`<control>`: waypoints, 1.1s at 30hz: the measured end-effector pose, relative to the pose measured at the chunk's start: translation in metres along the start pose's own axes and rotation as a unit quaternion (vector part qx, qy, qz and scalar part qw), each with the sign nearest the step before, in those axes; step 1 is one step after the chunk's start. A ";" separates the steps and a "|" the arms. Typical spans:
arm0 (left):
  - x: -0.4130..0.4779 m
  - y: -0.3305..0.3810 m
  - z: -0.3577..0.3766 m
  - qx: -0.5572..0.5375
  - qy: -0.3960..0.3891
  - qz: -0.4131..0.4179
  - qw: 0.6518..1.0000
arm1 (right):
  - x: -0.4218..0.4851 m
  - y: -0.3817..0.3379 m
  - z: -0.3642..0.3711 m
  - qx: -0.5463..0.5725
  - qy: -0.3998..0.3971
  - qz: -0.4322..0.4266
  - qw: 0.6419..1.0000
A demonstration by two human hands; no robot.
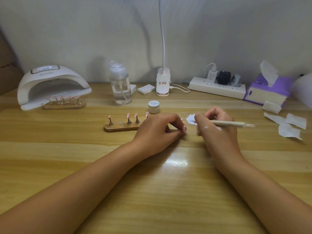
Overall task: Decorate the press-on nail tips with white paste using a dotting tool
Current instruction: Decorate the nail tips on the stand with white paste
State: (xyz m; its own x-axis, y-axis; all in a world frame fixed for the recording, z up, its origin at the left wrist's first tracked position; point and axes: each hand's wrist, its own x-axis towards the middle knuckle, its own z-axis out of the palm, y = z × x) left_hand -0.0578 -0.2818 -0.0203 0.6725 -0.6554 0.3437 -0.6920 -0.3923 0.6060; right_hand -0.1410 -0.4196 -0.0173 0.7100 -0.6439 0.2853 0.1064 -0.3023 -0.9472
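- The right grip [215, 126] is clenched round the dotting tool [231, 123], held like a pen, with the shaft running out to the right. Its working end is hidden behind the fingers and seems aimed left toward the other hand. White smears [206, 127] sit on the back of this hand.
- The left grip [158, 130] pinches a single pink nail tip [185, 128] low over the counter [168, 191], just left of the tool hand. Whether the tip carries any white is too small to tell.
- Just beyond the two hands, a patch of white paste [190, 119] is spread on the counter. The paste jar [153, 107] stands lidded a little farther back and to the left.
- The near holder [118, 127] carries four pink tips [128, 115] on stands and one bare spot [120, 123], probably where the held tip belongs. None shows clear white decoration.
- A far holder [65, 105] with five tips [62, 98] sits at the mouth of the curing lamp [50, 85], far left.
- Paste is out and the tool is in hand, so decorating looks early, with most of the near row left to do.
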 end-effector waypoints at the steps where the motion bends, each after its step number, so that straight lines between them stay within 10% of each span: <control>1: 0.000 0.000 0.000 -0.005 -0.002 0.000 1.000 | 0.000 0.000 -0.001 -0.033 0.016 -0.042 0.998; 33: 0.001 -0.005 0.002 -0.017 -0.004 0.014 1.000 | 0.013 0.004 -0.014 -0.154 -0.017 0.045 0.987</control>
State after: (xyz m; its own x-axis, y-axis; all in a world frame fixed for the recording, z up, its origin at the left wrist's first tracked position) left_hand -0.0545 -0.2820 -0.0242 0.6499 -0.6719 0.3552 -0.7017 -0.3509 0.6200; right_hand -0.1410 -0.4391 -0.0154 0.7301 -0.6559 0.1917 -0.1720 -0.4479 -0.8774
